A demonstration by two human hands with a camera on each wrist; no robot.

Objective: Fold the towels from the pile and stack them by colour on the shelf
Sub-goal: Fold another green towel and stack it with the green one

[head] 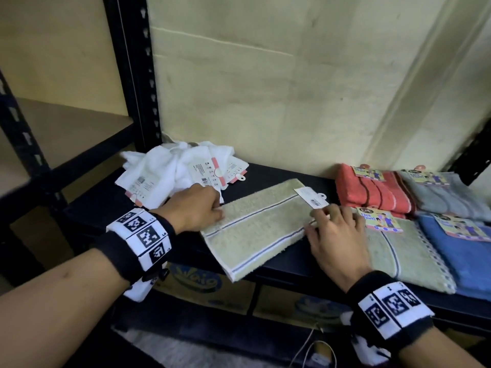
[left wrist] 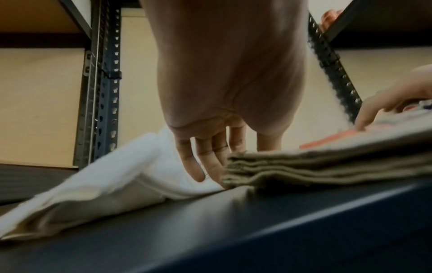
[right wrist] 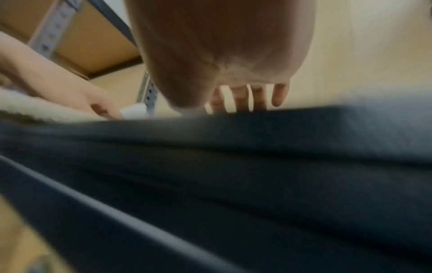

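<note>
Folded green towel [head: 255, 224] at shelf [head: 287, 269] front edge — left hand [head: 195, 208] pinching its left end, right hand [head: 337, 235] fingers spread flat on right end — square edges before moving it onto the green stack [head: 403, 253].

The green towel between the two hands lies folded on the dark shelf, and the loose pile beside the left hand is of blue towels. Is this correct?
Not quite: the head view shows the pile beside the left hand is white, not blue. The green towel does lie folded on the shelf between both hands.
</note>
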